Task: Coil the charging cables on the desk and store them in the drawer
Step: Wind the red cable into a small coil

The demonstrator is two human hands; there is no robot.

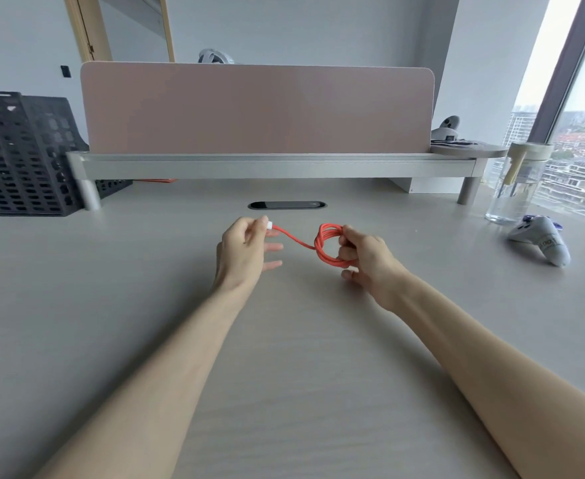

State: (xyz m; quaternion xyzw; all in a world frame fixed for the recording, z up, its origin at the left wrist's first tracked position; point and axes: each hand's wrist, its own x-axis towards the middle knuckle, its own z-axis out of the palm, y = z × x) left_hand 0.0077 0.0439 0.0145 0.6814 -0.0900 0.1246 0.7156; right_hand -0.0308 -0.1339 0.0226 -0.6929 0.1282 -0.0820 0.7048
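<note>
Cable-coiling close to done: a person's right hand (363, 261) grips the looped orange cable (331, 248) w/ curled fingers, just above the worktop (284, 357). Left hand (246, 248) pinches the white plug (269, 225) btwn thumb & forefinger, other fingers spread loose. Only a short tail spans the two hands. Prob. one last wrap left, then stowing. No drawer in view, & can't tell whether other cables wait.
</note>
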